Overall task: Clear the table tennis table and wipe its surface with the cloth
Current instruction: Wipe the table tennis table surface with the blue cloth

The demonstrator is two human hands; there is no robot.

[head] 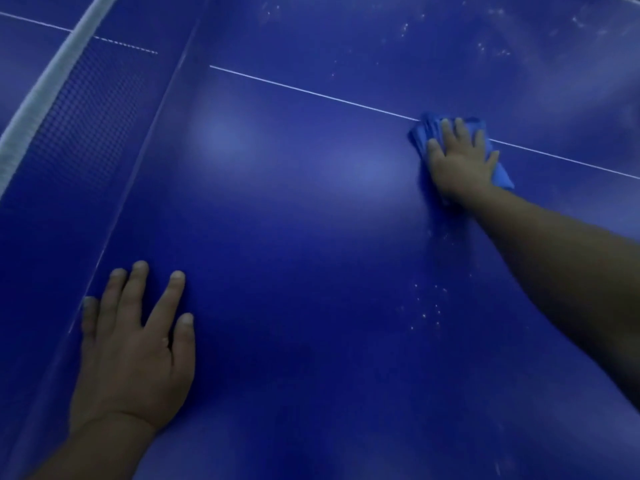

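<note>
Right hand presses a blue cloth on the blue table tennis table while the left hand lies flat on the surface.

The right hand [459, 164] reaches out with straight, spread fingers laid flat on top of the cloth [429, 129], pressing it down rather than gripping it; the cloth is bunched under the palm and sits right on the white centre line [311, 93] of the table [294, 254]. The left hand [135, 344] holds nothing, its fingers relaxed and spread, palm down on the table on the near side of the centre line, close to the net [69, 109]. White specks [429, 310] dot the surface near the right forearm, and fainter smears [491, 46] lie on the far side of the centre line.
</note>
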